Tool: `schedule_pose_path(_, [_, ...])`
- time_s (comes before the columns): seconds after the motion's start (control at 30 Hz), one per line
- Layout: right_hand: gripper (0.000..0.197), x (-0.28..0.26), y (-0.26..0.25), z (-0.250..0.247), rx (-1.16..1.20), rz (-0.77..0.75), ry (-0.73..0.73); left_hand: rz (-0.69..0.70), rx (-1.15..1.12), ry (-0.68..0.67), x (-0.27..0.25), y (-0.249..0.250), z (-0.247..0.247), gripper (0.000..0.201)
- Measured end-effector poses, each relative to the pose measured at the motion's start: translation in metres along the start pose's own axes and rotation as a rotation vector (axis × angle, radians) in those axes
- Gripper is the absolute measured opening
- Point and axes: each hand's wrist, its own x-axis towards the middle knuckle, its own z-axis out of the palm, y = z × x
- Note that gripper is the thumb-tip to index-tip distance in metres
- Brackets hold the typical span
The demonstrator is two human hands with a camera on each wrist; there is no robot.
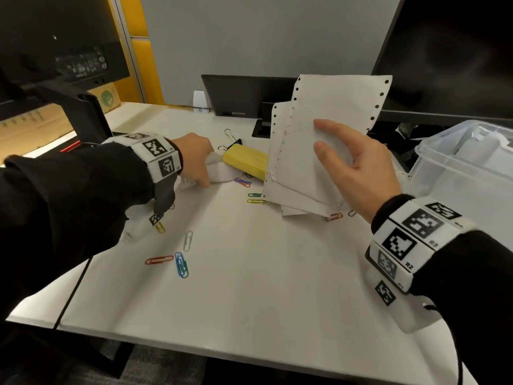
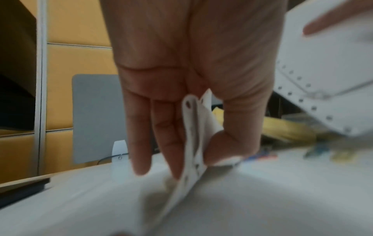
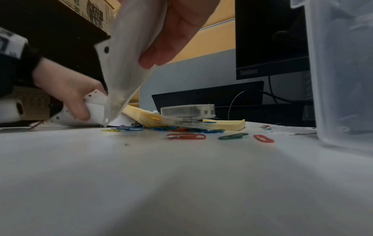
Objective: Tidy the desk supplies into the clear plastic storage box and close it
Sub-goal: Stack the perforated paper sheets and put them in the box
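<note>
My right hand holds a stack of white perforated sheets upright above the desk, its lower corner near the surface. My left hand pinches a small crumpled perforated paper scrap between thumb and fingers, low on the desk beside a yellow sticky-note pad. The clear plastic storage box stands open at the right, beyond my right wrist. Several coloured paper clips lie scattered across the desk. A clear stapler rests on the yellow pads.
A black binder clip lies behind the yellow pad. Two dark monitors and a black stand line the back of the white desk. A second sticky-note pad sits near the box wall.
</note>
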Motion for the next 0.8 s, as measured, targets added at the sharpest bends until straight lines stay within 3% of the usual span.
schedule_pose_path(0.2, [0.04, 0.001, 0.002, 0.002, 0.001, 0.017, 0.038, -0.015, -0.2, -0.001, -0.017, 0.001, -0.05, 0.041])
schedule_pose_path(0.37, [0.047, -0.001, 0.0, 0.001, -0.005, 0.022, 0.063, 0.037, -0.493, 0.119, -0.043, 0.004, -0.09, 0.007])
schedule_pose_path(0.53, [0.061, -0.003, -0.003, -0.002, -0.006, 0.047, 0.056, 0.15, -0.985, 0.031, -0.049, 0.016, -0.087, 0.007])
schedule_pose_path(0.7, [0.059, -0.006, -0.005, -0.003, 0.008, 0.05, 0.066, 0.251, -1.264, -0.118, -0.042, 0.028, -0.068, 0.028])
schedule_pose_path(0.8, [0.056, -0.005, -0.003, -0.005, -0.004, 0.055, 0.111, 0.271, -1.416, -0.096, -0.037, 0.037, -0.057, 0.032])
